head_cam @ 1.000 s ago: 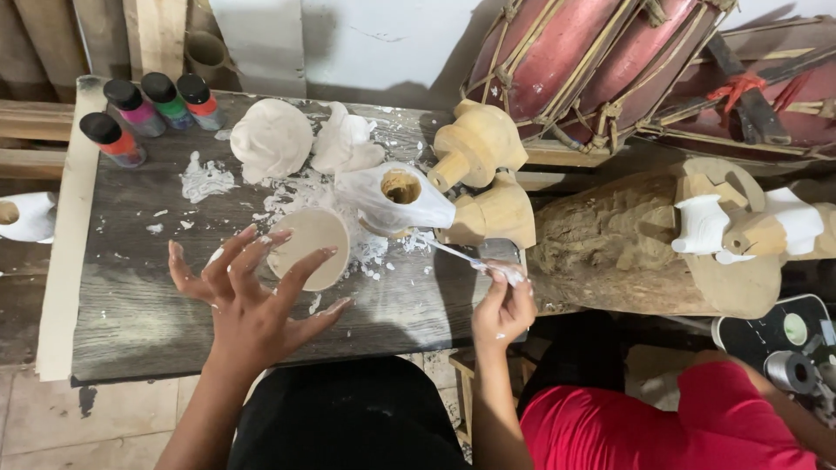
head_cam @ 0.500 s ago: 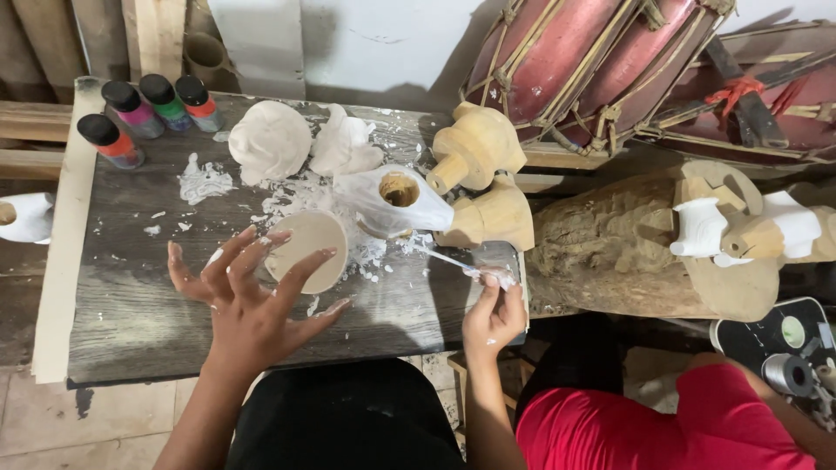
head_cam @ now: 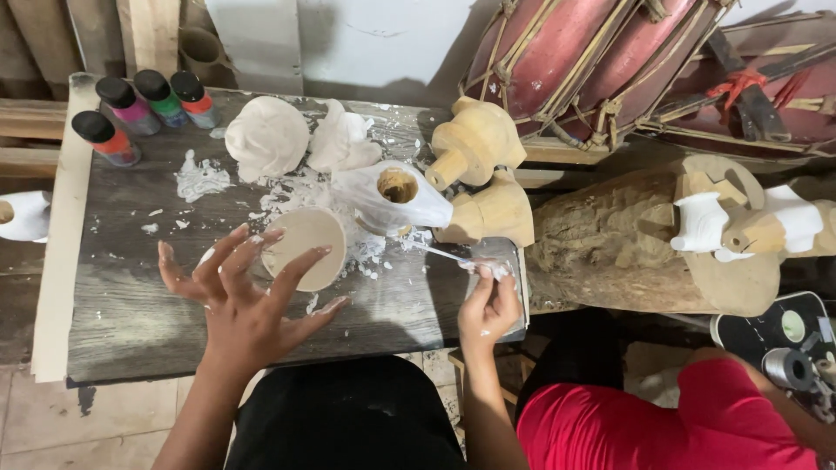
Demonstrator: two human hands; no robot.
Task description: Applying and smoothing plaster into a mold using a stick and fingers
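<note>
Our left hand [head_cam: 239, 305] spreads open just beside the round cream paint-filled bowl [head_cam: 305, 247] on the rough grey wooden table [head_cam: 122, 305]; our right hand [head_cam: 488, 305] pinches what seems a thin white-smeared brush [head_cam: 448, 256] beside the white-painted carved wooden figure [head_cam: 392, 198]. Four black-capped paint bottles [head_cam: 144, 109] stand beyond our left hand.

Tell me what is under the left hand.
The left hand, fingers spread, covers part of a round tan bowl on the dark board. What the bowl holds is hidden.
</note>
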